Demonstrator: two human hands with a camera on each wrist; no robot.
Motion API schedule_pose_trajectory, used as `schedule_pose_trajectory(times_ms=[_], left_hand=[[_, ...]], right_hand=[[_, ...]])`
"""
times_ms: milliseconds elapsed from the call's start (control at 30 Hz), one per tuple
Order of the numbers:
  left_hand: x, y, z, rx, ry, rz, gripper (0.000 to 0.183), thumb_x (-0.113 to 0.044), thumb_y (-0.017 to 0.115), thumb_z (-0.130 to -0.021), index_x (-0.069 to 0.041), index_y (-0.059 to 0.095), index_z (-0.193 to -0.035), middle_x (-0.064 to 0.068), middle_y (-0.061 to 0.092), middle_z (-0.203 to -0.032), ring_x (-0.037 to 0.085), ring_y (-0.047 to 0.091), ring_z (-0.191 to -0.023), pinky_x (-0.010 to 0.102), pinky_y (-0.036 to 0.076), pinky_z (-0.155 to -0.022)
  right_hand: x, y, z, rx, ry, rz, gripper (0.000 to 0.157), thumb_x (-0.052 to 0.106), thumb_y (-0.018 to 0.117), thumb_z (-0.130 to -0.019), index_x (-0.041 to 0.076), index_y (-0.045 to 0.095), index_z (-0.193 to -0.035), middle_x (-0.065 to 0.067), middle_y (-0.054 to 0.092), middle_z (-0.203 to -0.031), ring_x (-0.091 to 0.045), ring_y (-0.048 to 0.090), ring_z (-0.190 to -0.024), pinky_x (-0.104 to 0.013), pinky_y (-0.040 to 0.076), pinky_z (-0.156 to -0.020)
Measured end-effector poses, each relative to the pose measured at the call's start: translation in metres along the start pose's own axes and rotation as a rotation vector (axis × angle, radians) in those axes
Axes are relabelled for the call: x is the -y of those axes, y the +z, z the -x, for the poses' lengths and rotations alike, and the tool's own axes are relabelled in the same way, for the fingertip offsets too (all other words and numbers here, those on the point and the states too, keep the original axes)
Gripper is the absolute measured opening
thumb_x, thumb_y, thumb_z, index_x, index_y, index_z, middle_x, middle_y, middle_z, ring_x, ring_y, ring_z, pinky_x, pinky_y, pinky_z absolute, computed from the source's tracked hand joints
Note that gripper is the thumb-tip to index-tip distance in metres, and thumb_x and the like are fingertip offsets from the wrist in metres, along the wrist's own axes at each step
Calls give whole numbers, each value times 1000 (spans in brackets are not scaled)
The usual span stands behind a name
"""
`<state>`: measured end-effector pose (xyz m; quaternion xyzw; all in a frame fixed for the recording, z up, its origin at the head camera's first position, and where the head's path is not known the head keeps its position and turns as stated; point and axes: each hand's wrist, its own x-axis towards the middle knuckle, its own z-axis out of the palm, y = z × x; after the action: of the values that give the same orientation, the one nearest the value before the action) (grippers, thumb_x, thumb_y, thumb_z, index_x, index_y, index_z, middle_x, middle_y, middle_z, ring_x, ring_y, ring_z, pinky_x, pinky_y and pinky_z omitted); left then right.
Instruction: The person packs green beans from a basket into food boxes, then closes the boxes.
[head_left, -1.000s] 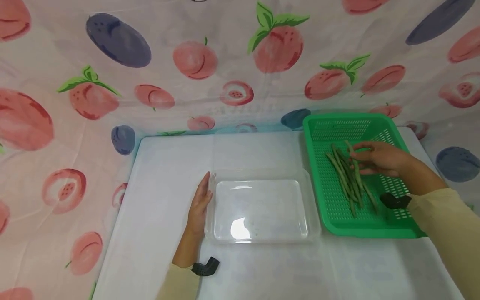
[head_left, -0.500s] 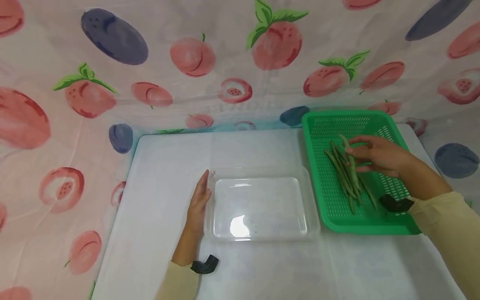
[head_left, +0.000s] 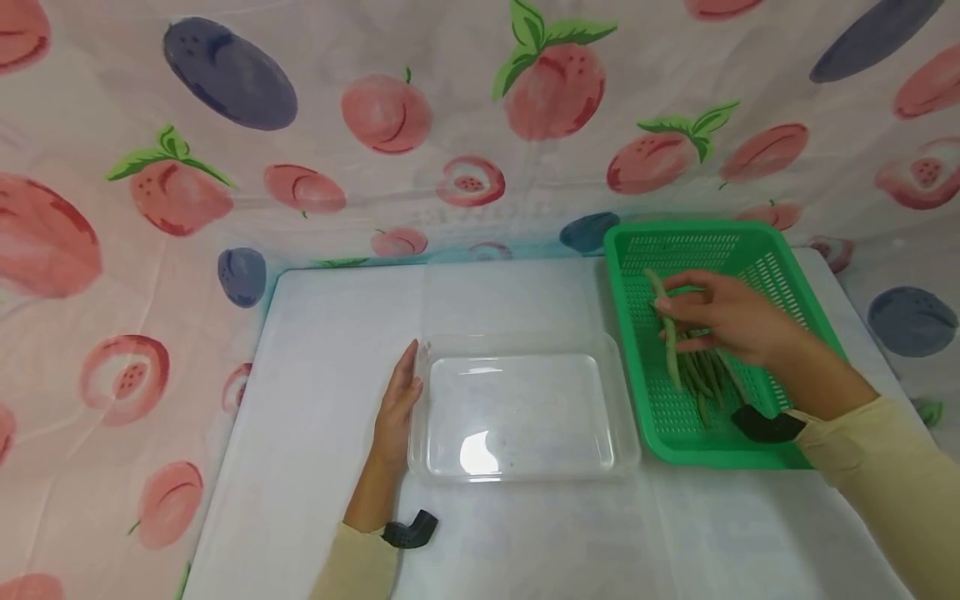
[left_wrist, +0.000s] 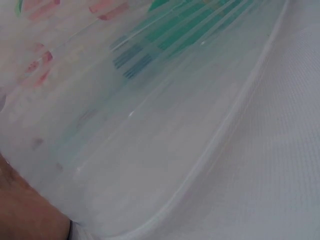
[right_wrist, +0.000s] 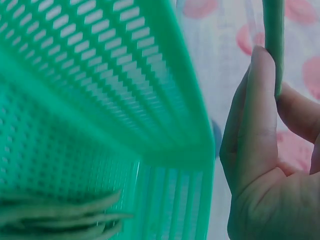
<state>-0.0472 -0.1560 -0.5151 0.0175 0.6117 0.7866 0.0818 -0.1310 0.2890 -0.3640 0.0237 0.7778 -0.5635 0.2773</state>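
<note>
My right hand [head_left: 731, 321] pinches a green bean [head_left: 672, 358] between thumb and fingers, over the left part of the green plastic basket [head_left: 720, 461]. In the right wrist view, this bean [right_wrist: 274, 40] stands up from the fingertips, outside the basket's rim. Several more green beans [head_left: 705, 383] lie in a loose bunch on the basket floor, partly hidden beneath the hand. A clear rectangular plastic container [head_left: 517, 471] sits left of the basket with nothing in it. Against its left wall rests my left hand [head_left: 393, 417], fingers straight along the outside.
Both containers stand on a white-covered table [head_left: 322, 350]. Behind and at the sides hangs a fruit-print cloth [head_left: 465, 100]. Black wrist devices are strapped at the left wrist [head_left: 410, 530] and the right wrist [head_left: 768, 425].
My right hand has lifted the pinched bean off the bunch and moved left with it, toward the basket's left rim. The left hand and clear container have stayed in place.
</note>
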Motion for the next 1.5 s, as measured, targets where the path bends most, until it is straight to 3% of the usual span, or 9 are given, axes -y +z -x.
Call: schedule_pose_trajectory(times_ms=[267, 667, 867, 1067, 1500], left_hand=[[1, 0, -1, 6, 2, 19, 59, -25, 36, -109, -24, 16, -165, -4, 17, -172, 23, 21, -158, 54, 28, -122], [2, -1, 0, 10, -10, 44, 59, -26, 37, -109, -26, 17, -165, -7, 18, -172, 23, 22, -157, 41, 36, -119], [2, 0, 0, 4, -7, 42, 59, -25, 36, -109, -24, 16, -165, -4, 16, -172, 25, 20, -158, 50, 29, -123], [0, 2, -3, 7, -6, 16, 59, -26, 35, -109, -24, 16, -165, -9, 16, -172, 17, 15, -158, 55, 17, -126], [1, 1, -2, 14, 6, 29, 60, -25, 36, -109, -23, 15, -165, -5, 16, -172, 24, 17, -159, 57, 24, -124]], right_hand=[[13, 32, 2, 23, -15, -41, 57, 25, 61, -104, 4, 32, -147, 2, 69, -104, -15, 70, -92, -38, 63, -79], [28, 77, -6, 70, -34, -114, 58, 22, 64, -102, 1, 32, -145, 2, 66, -93, -15, 65, -84, -39, 64, -75], [34, 98, -11, 67, -32, -114, 52, 23, 68, -100, 2, 38, -137, -3, 64, -93, -18, 66, -84, -43, 64, -76], [36, 113, -16, 84, -18, -114, 50, 24, 69, -98, 4, 41, -134, -5, 65, -94, -20, 66, -84, -43, 64, -76], [41, 145, -23, 135, 18, -108, 45, 22, 70, -98, 6, 44, -130, -11, 64, -102, -26, 70, -88, -48, 63, -76]])
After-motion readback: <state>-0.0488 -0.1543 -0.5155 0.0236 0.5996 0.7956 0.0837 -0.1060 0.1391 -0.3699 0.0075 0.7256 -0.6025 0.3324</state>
